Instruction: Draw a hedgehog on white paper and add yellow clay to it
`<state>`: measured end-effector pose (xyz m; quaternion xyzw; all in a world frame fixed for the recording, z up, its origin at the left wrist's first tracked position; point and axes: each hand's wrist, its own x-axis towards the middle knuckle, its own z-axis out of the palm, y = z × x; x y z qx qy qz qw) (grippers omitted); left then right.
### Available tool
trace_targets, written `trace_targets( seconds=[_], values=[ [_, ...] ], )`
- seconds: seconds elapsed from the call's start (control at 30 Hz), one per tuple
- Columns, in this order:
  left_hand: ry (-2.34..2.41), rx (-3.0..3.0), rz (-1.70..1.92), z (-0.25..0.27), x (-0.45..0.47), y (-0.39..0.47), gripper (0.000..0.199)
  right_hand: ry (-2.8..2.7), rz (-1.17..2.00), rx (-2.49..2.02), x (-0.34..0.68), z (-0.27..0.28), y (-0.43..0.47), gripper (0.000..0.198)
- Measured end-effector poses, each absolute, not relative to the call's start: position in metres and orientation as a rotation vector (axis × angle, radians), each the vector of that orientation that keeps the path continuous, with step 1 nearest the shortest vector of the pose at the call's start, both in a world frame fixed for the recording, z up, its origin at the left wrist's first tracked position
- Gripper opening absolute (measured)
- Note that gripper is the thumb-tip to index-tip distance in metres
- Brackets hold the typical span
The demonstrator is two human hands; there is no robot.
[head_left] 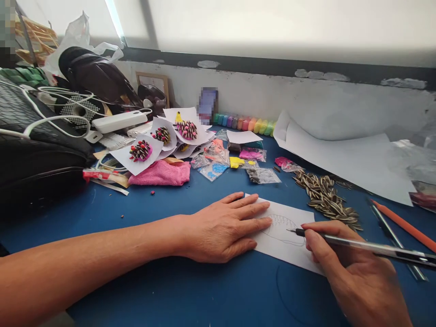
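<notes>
The left forearm (pixel 112 254) reaches across the tabletop (pixel 211 290), and the left hand (pixel 221 227) lies flat, its fingers a little spread, on the left part of the paper (pixel 277 245), covering one edge of the drawing (pixel 283 221). The right hand (pixel 357 272) pinches the pen (pixel 361 247), with its tip at this drawing. Seeds (pixel 323 197) lie just beyond the paper; the cloth (pixel 161 174) is farther, at left.

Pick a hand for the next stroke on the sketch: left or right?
Right, most likely. The right hand grips the clear-barrelled pen, its tip at the sketch. The left hand lies palm-down, partly over the white paper, without a pen; it seems better suited to steadying.
</notes>
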<state>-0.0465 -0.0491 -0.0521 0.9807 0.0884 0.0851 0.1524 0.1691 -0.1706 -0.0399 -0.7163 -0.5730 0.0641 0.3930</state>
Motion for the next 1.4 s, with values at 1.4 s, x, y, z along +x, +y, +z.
trace_targets(
  seconds=[1.4],
  values=[
    [0.199,2.783,0.229,-0.045,-0.041,-0.052,0.042,-1.502,0.134,-1.852,0.179,-0.048,-0.177,0.024]
  ],
)
